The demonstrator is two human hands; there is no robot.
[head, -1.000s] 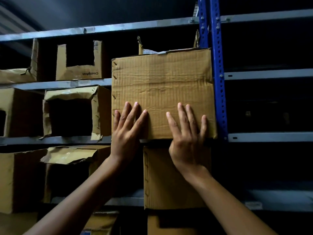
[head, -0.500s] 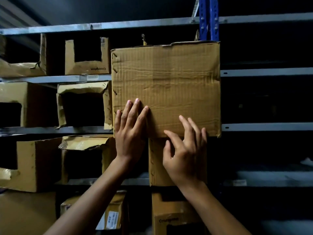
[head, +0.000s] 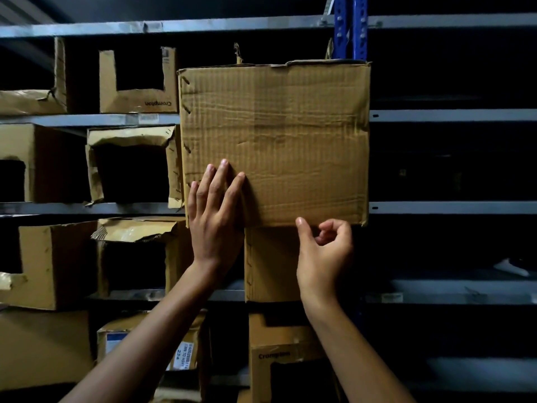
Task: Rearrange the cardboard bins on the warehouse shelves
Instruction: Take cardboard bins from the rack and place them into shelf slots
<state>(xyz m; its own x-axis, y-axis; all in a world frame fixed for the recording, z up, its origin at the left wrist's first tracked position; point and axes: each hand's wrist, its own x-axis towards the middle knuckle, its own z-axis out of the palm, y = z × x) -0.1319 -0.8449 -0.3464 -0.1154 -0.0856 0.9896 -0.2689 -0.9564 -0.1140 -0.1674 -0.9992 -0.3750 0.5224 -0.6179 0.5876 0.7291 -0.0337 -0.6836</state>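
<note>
A large plain cardboard bin (head: 279, 135) fills the middle of the view, its closed face toward me, in front of the metal shelves. My left hand (head: 216, 207) lies flat with straight fingers against its lower left corner. Just under the bin's bottom edge, my right hand (head: 322, 251) hangs with fingers loosely curled and holds nothing. Another closed bin (head: 270, 263) stands directly below the large one.
Open-fronted cardboard bins (head: 130, 167) crowd the shelves on the left, some torn. A Crompton bin (head: 279, 359) sits low in the middle. The blue upright post (head: 350, 27) rises behind the large bin. Grey shelf rails (head: 453, 207) at right front dark bays.
My right hand has slid down off the bin's face and curled its fingers below the bottom edge. My left hand stays flat on the bin. The view has shifted slightly.
</note>
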